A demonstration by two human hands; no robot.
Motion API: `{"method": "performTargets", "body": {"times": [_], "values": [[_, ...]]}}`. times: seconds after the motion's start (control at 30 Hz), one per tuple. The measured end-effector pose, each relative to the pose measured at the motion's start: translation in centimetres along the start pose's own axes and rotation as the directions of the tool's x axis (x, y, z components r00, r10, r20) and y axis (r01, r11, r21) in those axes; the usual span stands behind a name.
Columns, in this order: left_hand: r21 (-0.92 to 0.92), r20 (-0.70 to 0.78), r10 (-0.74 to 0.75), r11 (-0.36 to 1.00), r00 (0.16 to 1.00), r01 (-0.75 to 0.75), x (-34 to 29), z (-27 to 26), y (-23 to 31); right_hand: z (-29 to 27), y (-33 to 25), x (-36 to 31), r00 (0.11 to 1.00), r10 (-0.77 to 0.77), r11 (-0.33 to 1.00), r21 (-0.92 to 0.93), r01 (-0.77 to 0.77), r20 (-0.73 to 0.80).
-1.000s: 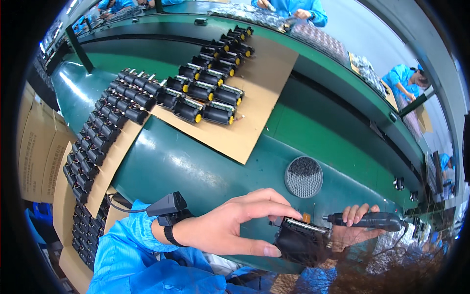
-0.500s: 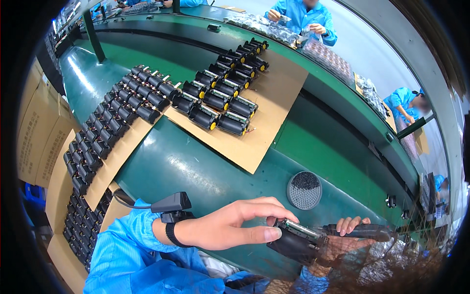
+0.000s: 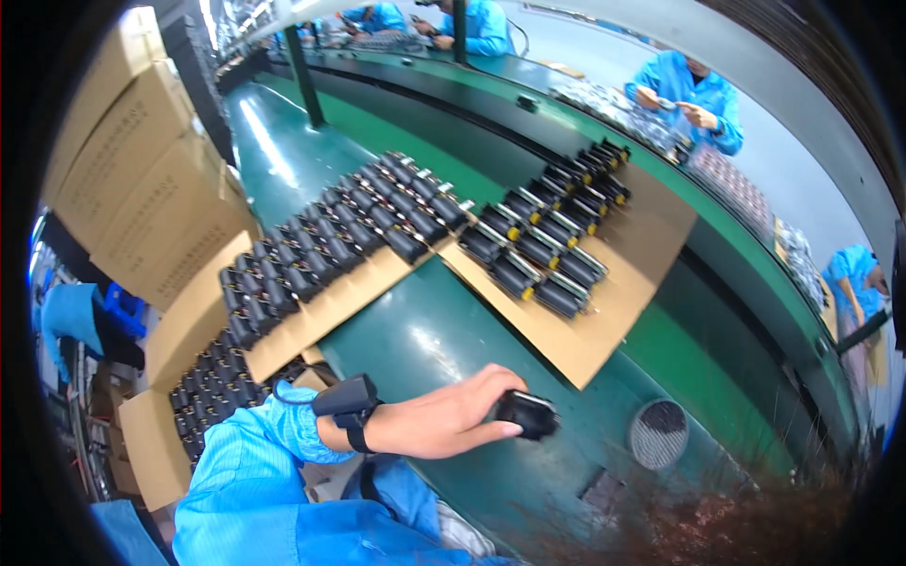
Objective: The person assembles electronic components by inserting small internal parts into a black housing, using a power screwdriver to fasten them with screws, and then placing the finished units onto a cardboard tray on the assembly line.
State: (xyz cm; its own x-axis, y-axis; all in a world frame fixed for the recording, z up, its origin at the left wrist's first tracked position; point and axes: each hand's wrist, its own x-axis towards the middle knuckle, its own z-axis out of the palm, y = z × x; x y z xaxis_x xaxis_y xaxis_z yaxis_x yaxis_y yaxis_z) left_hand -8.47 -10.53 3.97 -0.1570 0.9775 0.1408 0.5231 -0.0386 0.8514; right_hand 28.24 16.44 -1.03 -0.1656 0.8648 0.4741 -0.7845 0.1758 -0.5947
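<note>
The small black cylindrical part [image 3: 528,413] sits gripped in the left hand [image 3: 444,420], fingers curled around it, just above the near green bench [image 3: 425,340]. The right hand is out of view. Seemingly mid-carry; setting it among the rows on the cardboard sheet [image 3: 604,311] would call for a reach farther out.

Long green bench [image 3: 415,340], glossy, curving off to the far end. On it: two cardboard sheets. Left sheet [image 3: 330,307] packed w/ rows of black cylindrical parts [image 3: 330,241]; right sheet [image 3: 613,283] has fewer, yellow-tipped ones [image 3: 547,245]. Round mesh grille [image 3: 658,432] set in the bench top near its front edge.
</note>
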Motion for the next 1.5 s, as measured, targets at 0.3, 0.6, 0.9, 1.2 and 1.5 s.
{"method": "performTargets", "body": {"times": [0.3,0.6,0.9,1.2,1.5], "values": [[0.605,0.029,0.049,0.794,0.998,-0.057,-2.2,0.0,-2.5,3.5,3.4,0.6,0.999,0.002,1.0,-0.023,-0.001,0.051],[0.4,-0.386,-0.095,0.879,0.918,0.259,-5.8,-6.2,-2.7,5.0,4.4,0.8,0.996,-0.007,0.999,-0.031,0.009,0.087],[0.605,-0.611,-0.102,0.58,0.785,0.546,-8.3,-13.8,-9.9,5.5,4.3,1.0,0.994,0.0,0.999,-0.037,0.004,0.11],[0.632,-0.606,-0.006,0.603,0.796,0.486,-6.1,-13.8,-12.1,5.8,3.9,0.9,0.993,-0.01,0.999,-0.044,0.016,0.119],[0.713,-0.587,0.053,0.506,0.808,0.485,-3.8,-13.1,-9.8,6.8,2.4,1.0,0.986,-0.05,0.998,-0.029,0.055,0.157]]}}
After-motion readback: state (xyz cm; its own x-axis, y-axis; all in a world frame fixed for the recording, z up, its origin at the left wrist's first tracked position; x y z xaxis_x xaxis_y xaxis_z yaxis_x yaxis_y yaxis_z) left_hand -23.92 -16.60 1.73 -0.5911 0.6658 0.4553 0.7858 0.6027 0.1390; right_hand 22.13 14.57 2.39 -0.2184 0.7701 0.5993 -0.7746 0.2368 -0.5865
